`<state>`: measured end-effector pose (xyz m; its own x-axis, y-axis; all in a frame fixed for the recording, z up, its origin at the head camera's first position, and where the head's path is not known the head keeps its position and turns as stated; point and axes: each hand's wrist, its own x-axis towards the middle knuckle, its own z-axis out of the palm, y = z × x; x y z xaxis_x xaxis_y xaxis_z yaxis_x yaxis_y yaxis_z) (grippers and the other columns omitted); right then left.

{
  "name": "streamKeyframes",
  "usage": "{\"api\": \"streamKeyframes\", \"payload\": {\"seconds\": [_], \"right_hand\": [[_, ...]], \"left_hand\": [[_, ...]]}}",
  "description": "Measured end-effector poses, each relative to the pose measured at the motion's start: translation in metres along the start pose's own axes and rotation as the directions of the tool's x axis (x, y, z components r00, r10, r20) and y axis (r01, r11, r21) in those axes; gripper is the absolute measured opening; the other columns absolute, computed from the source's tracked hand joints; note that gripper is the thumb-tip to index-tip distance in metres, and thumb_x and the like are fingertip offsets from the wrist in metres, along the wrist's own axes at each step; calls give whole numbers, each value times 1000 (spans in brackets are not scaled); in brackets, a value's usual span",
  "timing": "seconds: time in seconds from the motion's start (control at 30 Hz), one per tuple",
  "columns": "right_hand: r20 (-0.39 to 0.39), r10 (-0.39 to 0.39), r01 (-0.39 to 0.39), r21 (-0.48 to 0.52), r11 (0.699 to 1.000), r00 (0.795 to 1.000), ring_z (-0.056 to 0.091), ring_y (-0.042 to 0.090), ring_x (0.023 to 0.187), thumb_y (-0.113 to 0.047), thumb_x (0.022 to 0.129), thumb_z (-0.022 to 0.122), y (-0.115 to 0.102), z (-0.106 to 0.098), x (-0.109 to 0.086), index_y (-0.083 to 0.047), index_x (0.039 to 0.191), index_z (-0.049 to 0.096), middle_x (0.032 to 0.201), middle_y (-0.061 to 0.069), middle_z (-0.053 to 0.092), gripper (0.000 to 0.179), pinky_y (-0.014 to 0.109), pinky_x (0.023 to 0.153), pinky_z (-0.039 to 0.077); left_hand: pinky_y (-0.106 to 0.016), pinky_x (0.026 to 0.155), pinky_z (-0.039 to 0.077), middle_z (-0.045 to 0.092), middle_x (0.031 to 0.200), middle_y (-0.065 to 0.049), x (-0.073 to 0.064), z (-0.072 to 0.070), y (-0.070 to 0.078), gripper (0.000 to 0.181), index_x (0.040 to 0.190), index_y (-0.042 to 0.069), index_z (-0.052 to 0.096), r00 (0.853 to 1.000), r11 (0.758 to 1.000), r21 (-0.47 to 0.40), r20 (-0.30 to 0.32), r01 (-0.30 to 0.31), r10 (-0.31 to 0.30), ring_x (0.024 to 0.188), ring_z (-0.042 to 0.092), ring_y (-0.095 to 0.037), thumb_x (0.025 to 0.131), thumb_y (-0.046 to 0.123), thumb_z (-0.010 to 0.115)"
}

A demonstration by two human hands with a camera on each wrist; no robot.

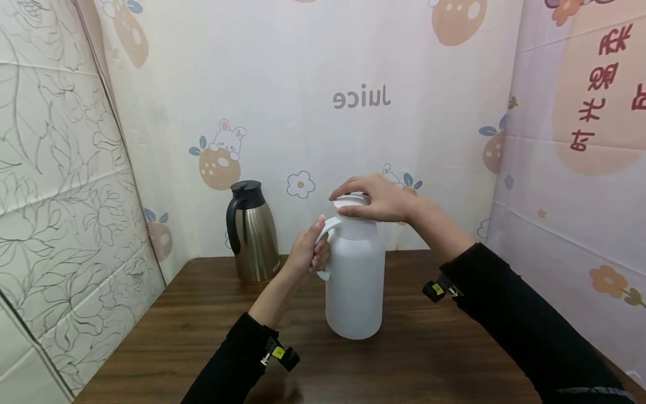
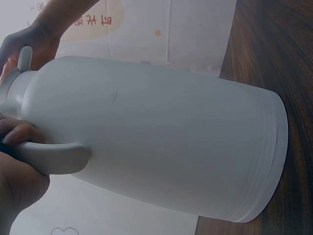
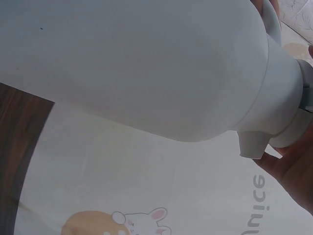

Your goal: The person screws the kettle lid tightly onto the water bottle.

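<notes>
A white vacuum jug stands upright on the wooden table in the head view. My left hand grips its side handle, fingers wrapped round it and thumb up along the top. From the right, my right hand reaches over the jug's top and holds the white lid between thumb and fingers. Its palm hides part of the lid. A short spout juts from the jug's neck beside the right fingers in the right wrist view.
A gold steel vacuum jug with a black lid and handle stands at the back left of the brown wooden table. Behind the table hangs a printed curtain, with more curtain along both sides.
</notes>
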<state>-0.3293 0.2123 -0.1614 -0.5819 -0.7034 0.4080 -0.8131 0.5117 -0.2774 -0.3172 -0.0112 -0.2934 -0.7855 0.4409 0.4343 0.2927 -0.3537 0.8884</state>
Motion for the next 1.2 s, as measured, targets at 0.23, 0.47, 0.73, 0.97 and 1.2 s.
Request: {"api": "streamKeyframes", "payload": {"seconds": [0.23,0.47,0.73,0.97,1.2], "right_hand": [[1,-63,63,11,998,998,65,21,124,-38,98,72,4,5,1,-21,133,74,135,0,70,38,42,90,58],[-7,-52,52,-11,999,999,68,23,115,-37,99,71,3,5,2,-22,131,75,133,3,71,36,38,79,59],[-40,-6,4,-30,1000,999,69,24,113,-33,100,72,0,9,3,-20,128,77,130,4,72,32,38,78,59],[-100,84,-91,-72,993,991,67,27,121,-31,98,70,-12,16,2,-14,127,78,129,7,74,34,42,86,59],[-157,246,-259,-71,963,956,67,24,106,-37,94,67,-25,22,4,-16,125,79,126,7,74,39,39,75,56]], "left_hand": [[-23,43,29,40,50,5,0,0,0,59,64,17,40,1000,1000,17,2,-5,5,40,37,-8,114,49,40],[-23,43,29,41,50,5,-1,1,1,59,65,17,40,1000,1000,9,8,-13,13,41,38,-7,114,50,40],[-23,43,28,39,49,5,-1,2,1,59,65,16,38,1000,1000,4,-4,-9,9,40,36,-7,114,50,40],[-23,42,28,39,49,5,-1,2,0,60,65,17,39,1000,1000,0,-15,4,-4,40,36,-8,113,51,41],[-23,42,27,38,49,6,-1,3,-1,60,65,17,38,1000,1000,0,-22,8,-8,40,35,-7,113,52,43]]}}
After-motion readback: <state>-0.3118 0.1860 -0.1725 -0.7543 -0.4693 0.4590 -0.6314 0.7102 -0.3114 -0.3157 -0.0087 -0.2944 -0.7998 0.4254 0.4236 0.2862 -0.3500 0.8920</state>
